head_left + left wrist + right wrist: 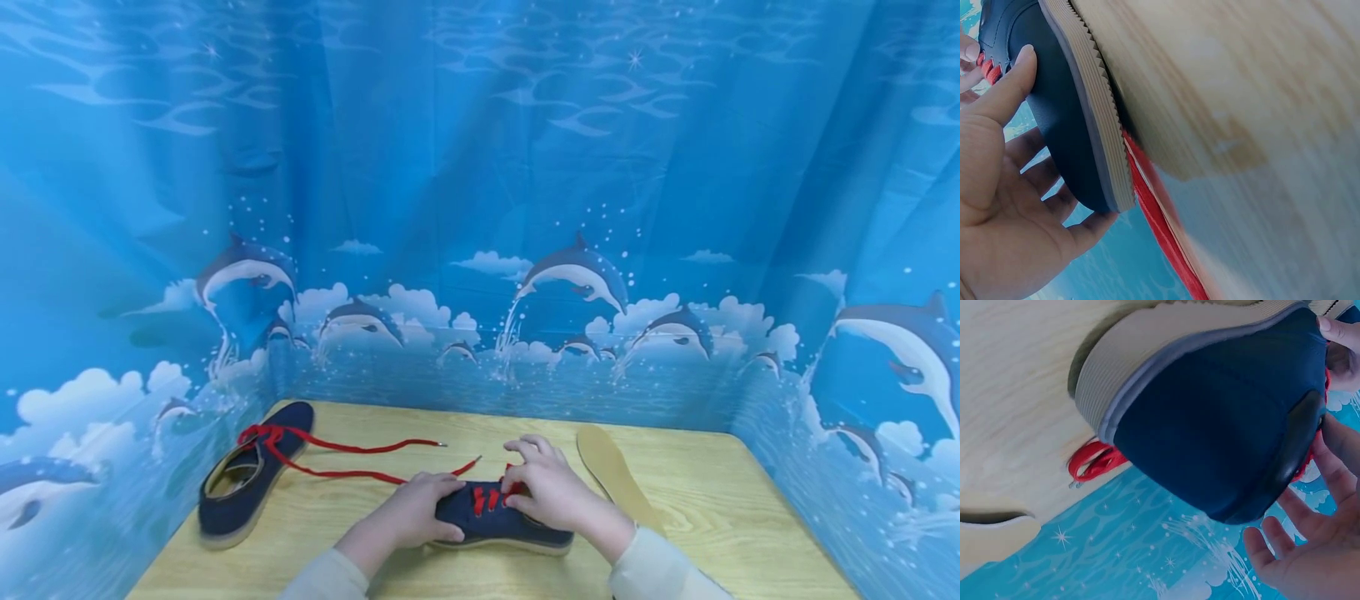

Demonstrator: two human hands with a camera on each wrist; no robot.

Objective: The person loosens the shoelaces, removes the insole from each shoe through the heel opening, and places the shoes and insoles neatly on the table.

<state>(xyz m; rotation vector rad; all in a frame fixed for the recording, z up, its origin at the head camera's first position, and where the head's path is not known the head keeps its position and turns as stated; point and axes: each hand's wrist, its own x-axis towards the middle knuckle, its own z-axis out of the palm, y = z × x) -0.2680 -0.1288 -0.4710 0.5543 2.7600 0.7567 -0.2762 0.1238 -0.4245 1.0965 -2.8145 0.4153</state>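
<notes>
A navy shoe point(517, 527) with a pale ribbed sole lies sideways on the table, toe to the left. My left hand point(411, 510) grips its toe end, thumb on the near side and fingers around the front, as the left wrist view shows with the shoe point(1063, 106). Over the lacing, my right hand point(557, 487) pinches the red shoelace point(478, 502) between thumb and forefinger, though the exact hold is partly hidden. From the right wrist, the shoe's heel point(1210, 419) fills the view, and a red lace bundle point(1096, 459) lies beyond it.
A second navy shoe point(225, 510) stands at the left, its long red laces point(352, 475) stretched rightward over the table. A tan insole point(617, 468) lies right of my right hand. Behind the wooden table point(735, 533) hangs a blue dolphin-print curtain point(480, 208).
</notes>
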